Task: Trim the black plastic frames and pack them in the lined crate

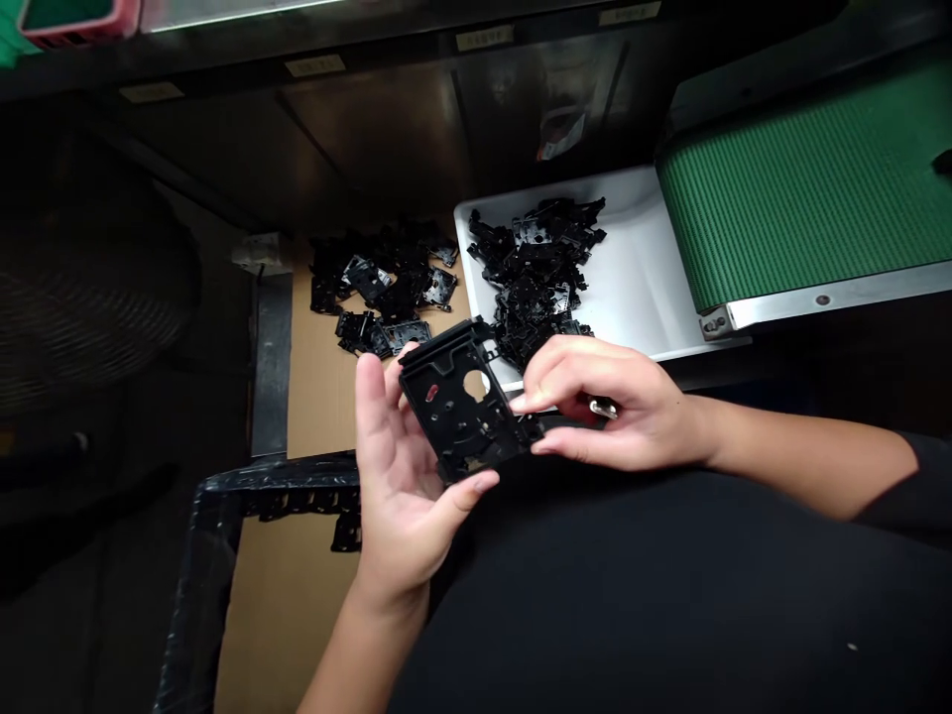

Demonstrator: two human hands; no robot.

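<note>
A black plastic molded part (462,412), roughly rectangular with a round hole and several small cutouts, is held up in front of my body. My left hand (409,486) supports it from below and behind, thumb along its lower edge. With thumb and fingers, my right hand (610,402) pinches the part's right edge. A small shiny metal object (602,408) shows at the curled fingers of that hand; its kind is hard to make out. Behind the held part lie a pile of black plastic parts (532,268) in a white tray (632,268) and more black parts (387,283) on cardboard (316,397).
A green ribbed conveyor belt (810,188) with a metal edge rises at the right. At the lower left stands a black-rimmed crate (185,565) with cardboard and black parts inside. A metal ledge with labels (316,65) runs along the back, with a pink basket (81,25) on it.
</note>
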